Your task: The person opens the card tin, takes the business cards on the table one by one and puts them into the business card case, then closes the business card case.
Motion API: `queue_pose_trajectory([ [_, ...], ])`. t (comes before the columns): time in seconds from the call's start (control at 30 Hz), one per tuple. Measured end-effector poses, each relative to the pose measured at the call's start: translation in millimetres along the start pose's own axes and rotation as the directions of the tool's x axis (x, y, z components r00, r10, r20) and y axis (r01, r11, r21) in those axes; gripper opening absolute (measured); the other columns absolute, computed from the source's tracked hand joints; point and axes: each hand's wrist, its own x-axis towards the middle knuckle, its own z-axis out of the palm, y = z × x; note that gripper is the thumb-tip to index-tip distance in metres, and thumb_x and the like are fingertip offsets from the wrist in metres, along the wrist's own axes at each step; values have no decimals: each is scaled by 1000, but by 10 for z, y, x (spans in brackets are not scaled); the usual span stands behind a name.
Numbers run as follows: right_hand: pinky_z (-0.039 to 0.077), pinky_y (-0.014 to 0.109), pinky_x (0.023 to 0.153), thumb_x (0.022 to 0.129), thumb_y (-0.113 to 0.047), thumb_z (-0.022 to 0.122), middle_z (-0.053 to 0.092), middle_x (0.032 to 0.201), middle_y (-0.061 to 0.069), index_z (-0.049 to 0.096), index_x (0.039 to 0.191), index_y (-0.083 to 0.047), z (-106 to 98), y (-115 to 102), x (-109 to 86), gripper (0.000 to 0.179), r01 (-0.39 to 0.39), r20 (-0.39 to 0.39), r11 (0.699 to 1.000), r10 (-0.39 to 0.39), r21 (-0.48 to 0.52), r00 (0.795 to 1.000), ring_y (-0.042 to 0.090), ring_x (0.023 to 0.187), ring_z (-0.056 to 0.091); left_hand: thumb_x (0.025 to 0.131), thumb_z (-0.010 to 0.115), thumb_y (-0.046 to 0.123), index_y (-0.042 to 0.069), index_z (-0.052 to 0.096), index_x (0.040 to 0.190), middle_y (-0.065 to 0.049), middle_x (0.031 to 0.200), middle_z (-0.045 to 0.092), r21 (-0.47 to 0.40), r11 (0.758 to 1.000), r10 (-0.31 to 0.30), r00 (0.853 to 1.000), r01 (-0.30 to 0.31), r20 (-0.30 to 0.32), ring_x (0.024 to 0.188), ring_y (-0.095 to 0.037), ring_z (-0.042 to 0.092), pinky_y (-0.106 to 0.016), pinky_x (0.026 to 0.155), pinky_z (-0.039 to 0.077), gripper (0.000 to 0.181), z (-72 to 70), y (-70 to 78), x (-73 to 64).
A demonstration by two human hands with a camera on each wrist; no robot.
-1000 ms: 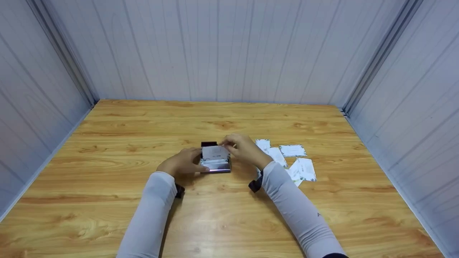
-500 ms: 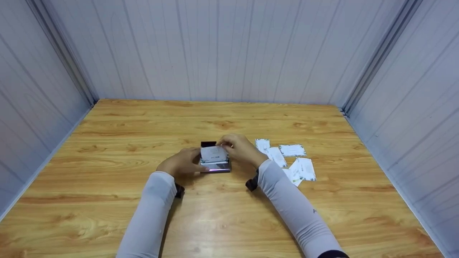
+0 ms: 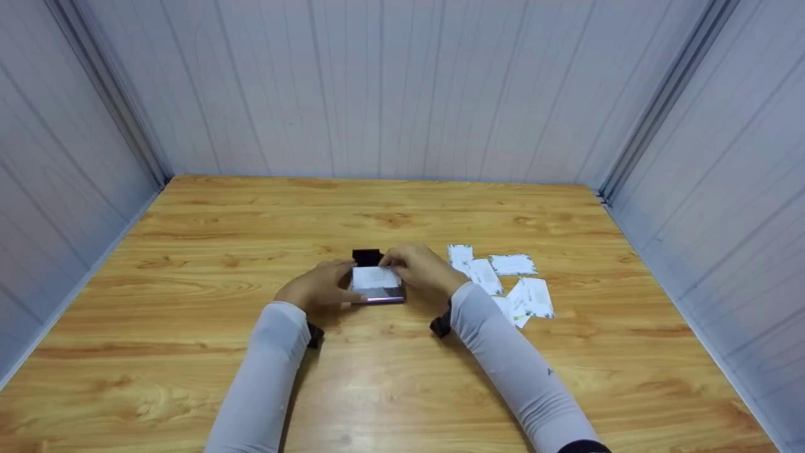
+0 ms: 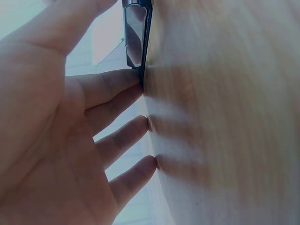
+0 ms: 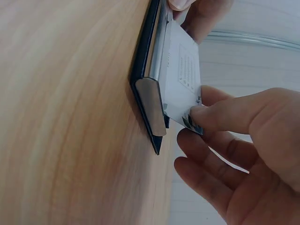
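A business card case (image 3: 385, 300) with a shiny metal front lies on the table, its black flap (image 3: 366, 257) laid out behind it. My left hand (image 3: 316, 285) holds the case's left side, thumb at the front and forefinger at the back corner; in the left wrist view the other fingertips (image 4: 150, 161) touch the table. At the case's far right corner, my right hand (image 3: 424, 269) pinches a white card (image 5: 180, 70) between thumb and fingers. That printed card stands tilted over the case, its lower edge at the metal rim (image 5: 161, 47). How deep it sits is hidden.
Several loose white cards (image 3: 536, 297) with leafy borders lie to the right of my right hand, some overlapping. The wooden table (image 3: 377, 390) meets pale panel walls (image 3: 377, 94) at the back and on both sides.
The card has tipped down flatter over the case, and its top edge is closer to me. My right hand has come slightly left and nearer with it. My left hand stays put.
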Motion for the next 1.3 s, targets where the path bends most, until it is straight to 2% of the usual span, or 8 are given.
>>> queue_pose_trajectory([
  [0.23,52,30,90,99,0,58,72,110,4,74,116,-10,1,-19,-16,25,-29,29,999,30,-29,999,16,102,65,92,70,52,8,25,160,-14,163,25,4,1000,12,1000,-12,1,150,-34,18,-55,118,21,93,0,-13,2],
  [0.33,52,32,92,100,-3,59,71,113,4,74,118,-11,4,-40,-35,24,-45,71,998,48,-49,996,17,105,64,92,69,53,8,25,160,-14,163,24,5,1000,17,1000,-17,5,150,-34,17,-55,118,20,93,-4,-12,-14],
  [0.53,50,32,97,101,-7,59,69,120,2,73,120,-11,9,-73,-63,24,-33,148,994,48,-104,988,18,113,63,92,69,54,11,25,160,-13,164,23,4,1000,15,1000,-15,15,150,-34,16,-56,118,20,92,-9,2,-35],
  [0.9,49,36,95,103,-12,59,63,119,8,71,127,-10,28,-108,-69,27,-4,214,979,49,-205,976,23,111,58,92,68,55,13,25,161,-11,164,24,17,1000,21,1000,-21,12,150,-34,17,-56,117,22,91,-8,-17,-25],
  [1.07,49,36,96,104,-14,58,63,121,8,69,131,-10,36,-121,-99,29,3,225,976,48,-220,973,23,113,58,91,69,54,14,26,161,-11,164,24,1,1000,9,1000,-9,15,150,-33,16,-56,117,22,91,-3,-18,-33],
  [1.3,46,38,101,104,-12,55,64,123,12,65,132,-4,24,-126,-151,31,45,221,977,3,-210,975,26,117,58,91,69,54,13,25,161,-10,164,23,-6,1000,21,1000,-21,15,150,-33,16,-55,118,21,91,1,-11,-32],
])
